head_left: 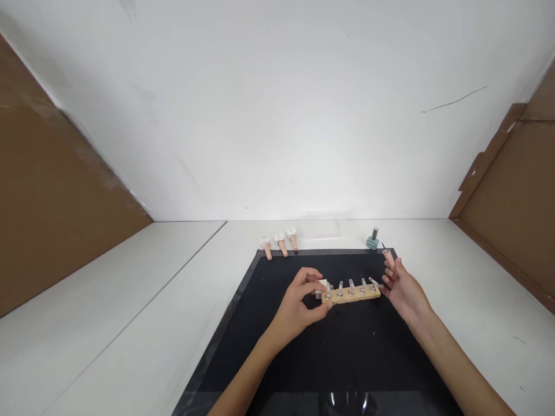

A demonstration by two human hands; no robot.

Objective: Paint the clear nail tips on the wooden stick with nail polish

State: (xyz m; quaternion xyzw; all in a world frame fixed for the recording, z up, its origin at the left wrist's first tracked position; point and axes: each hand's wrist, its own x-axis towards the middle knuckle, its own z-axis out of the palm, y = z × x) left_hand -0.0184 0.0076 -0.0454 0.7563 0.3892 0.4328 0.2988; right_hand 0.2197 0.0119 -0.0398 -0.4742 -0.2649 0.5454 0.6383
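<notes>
A small wooden strip (352,294) lies on a black mat (329,352) and carries a row of several clear nail tips on metal studs. My left hand (299,303) pinches the strip's left end, with a small white piece by the fingertips. My right hand (401,286) sits at the strip's right end. Its fingers are curled round a thin brush whose dark tip points up beside the index finger.
Three practice fingers (280,242) lie on the white table (130,300) behind the mat's back left corner. A pale teal polish bottle (373,240) stands behind the back right corner. Brown cardboard panels flank both sides, with a white wall behind.
</notes>
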